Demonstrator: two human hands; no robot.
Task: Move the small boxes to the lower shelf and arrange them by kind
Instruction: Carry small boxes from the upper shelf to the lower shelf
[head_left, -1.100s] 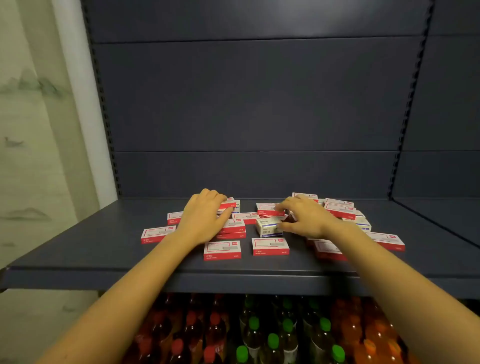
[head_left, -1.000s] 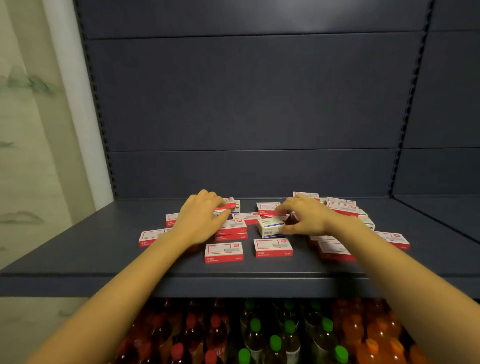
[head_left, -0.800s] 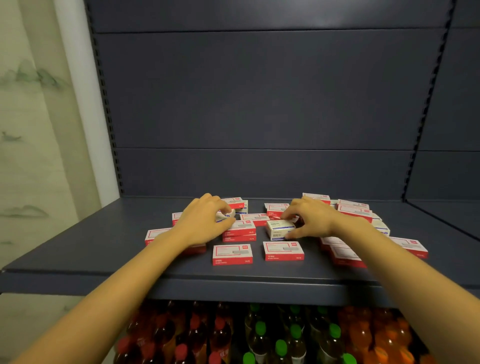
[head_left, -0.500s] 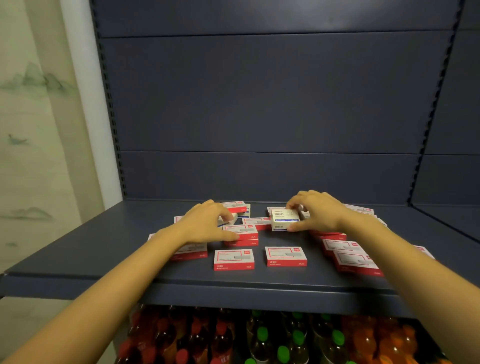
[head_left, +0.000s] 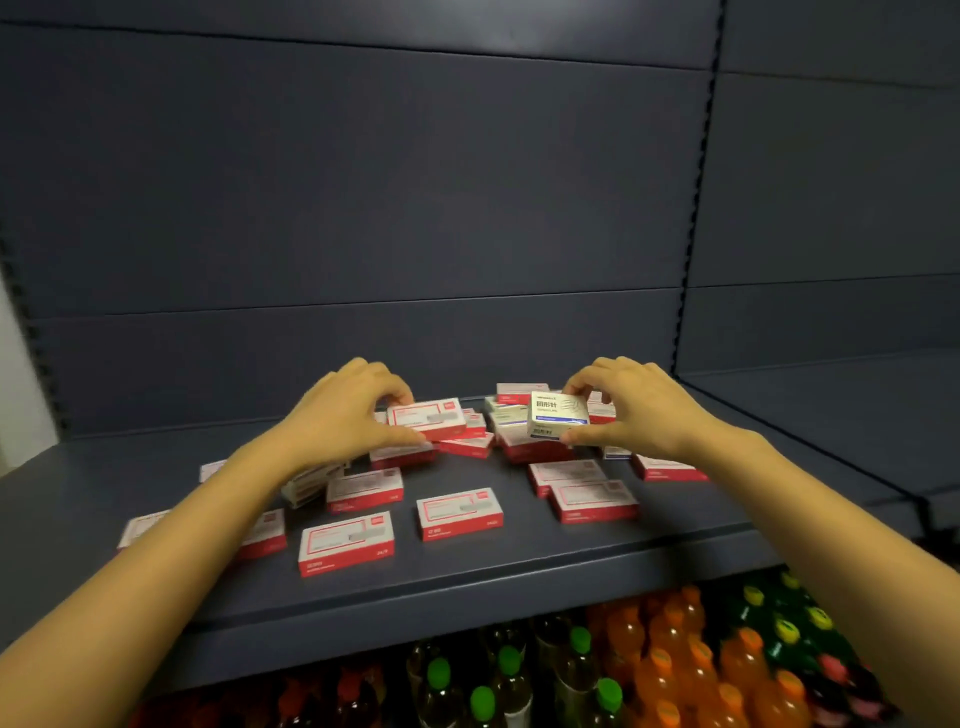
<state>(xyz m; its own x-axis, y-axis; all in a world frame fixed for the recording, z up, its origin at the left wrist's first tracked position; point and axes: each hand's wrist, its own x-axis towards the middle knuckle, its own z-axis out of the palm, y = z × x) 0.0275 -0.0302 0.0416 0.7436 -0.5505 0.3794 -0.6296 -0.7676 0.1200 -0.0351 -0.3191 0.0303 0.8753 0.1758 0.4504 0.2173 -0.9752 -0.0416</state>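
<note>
We pick up boxes: our left hand pinches a red box, our right hand pinches a white box; next they go down to the lower shelf

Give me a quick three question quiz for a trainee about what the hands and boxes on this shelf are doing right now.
1. True or false: the right hand holds a white box lifted off the shelf.
2. Which kind of box does the left hand grip? A) red and white B) white with blue C) none
3. Fill in: under the shelf stand rows of ____ with coloured caps.

Key
1. True.
2. A, a red and white box, raised above the pile.
3. Bottles.
</note>
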